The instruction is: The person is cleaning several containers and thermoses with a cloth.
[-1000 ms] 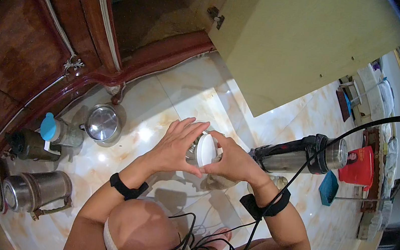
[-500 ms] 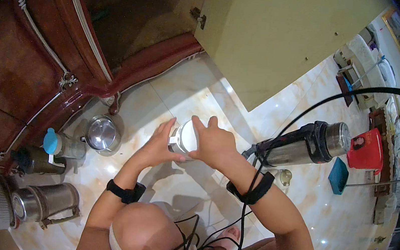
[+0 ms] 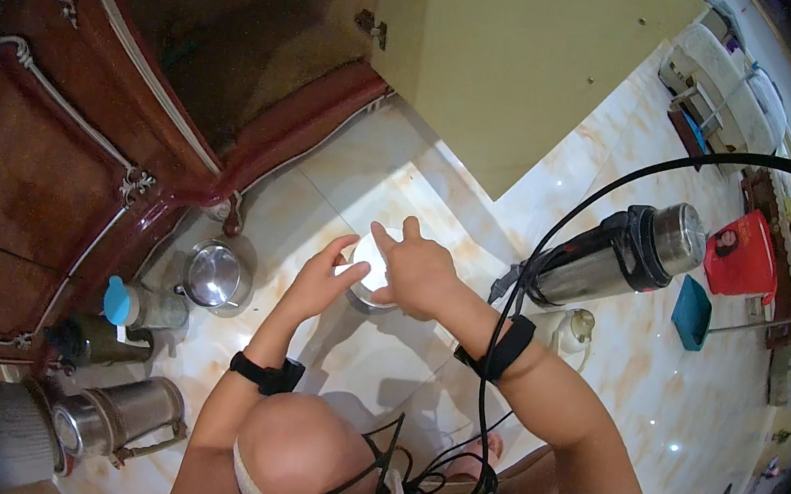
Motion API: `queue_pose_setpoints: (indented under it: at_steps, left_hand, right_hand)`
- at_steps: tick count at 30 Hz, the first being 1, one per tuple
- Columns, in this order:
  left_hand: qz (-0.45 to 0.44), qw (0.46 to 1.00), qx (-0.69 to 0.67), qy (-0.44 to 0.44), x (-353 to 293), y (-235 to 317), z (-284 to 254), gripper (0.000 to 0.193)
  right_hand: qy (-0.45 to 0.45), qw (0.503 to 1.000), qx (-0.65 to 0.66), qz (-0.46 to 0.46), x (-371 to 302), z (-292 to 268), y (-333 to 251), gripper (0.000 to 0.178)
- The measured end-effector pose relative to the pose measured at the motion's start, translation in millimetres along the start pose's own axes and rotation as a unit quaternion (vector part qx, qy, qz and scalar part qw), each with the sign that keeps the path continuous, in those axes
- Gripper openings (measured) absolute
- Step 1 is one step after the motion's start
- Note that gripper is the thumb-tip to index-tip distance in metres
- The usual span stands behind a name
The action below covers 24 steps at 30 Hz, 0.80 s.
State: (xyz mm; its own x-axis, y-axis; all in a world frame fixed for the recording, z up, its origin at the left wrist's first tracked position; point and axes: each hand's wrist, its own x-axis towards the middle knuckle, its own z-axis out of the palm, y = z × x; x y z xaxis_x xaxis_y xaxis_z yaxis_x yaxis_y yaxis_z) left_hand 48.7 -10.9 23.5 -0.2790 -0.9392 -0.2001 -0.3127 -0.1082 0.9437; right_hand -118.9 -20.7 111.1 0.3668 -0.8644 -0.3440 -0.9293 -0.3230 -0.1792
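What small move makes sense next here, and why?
Perhaps press the white lid lightly with the right hand: it is spread over the lid's right side, the left hand is at the opposite side and could steady the container, and whether the lid sits tight cannot be seen.

From my station I see one container (image 3: 369, 296), its round white lid (image 3: 373, 254) on and facing up, a greyish rim showing below. It sits over the pale marbled floor (image 3: 318, 187); whether it touches the tiles, I can't tell.
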Motion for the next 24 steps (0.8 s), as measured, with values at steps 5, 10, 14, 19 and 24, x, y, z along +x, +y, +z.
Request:
queue_pose_setpoints:
  at_steps: [5, 10, 14, 19, 24]
  left_hand:
    - [-0.004, 1.000, 0.001, -0.010, 3.8, -0.8, 6.5, 0.053]
    - [0.059, 0.985, 0.151, 0.065, -3.3, 27.8, 5.9, 0.053]
    - [0.213, 0.936, 0.274, 0.055, 9.9, 71.1, 19.1, 0.048]
    - [0.248, 0.823, 0.511, -0.004, 26.3, 69.3, 40.4, 0.055]
    - [0.219, 0.792, 0.570, -0.012, 23.4, 67.1, 49.4, 0.063]
  right_hand:
    - [0.055, 0.963, 0.261, -0.020, -12.4, 18.5, 52.7, 0.083]
    - [0.156, 0.864, 0.463, 0.121, -37.3, 23.3, 97.5, 0.044]
    - [0.141, 0.738, 0.638, 0.165, -41.5, 37.1, 131.2, 0.026]
    - [0.157, 0.621, 0.750, 0.165, -31.8, 36.4, 127.8, 0.021]
    - [0.162, 0.515, 0.832, 0.125, -26.1, 55.5, 117.8, 0.021]
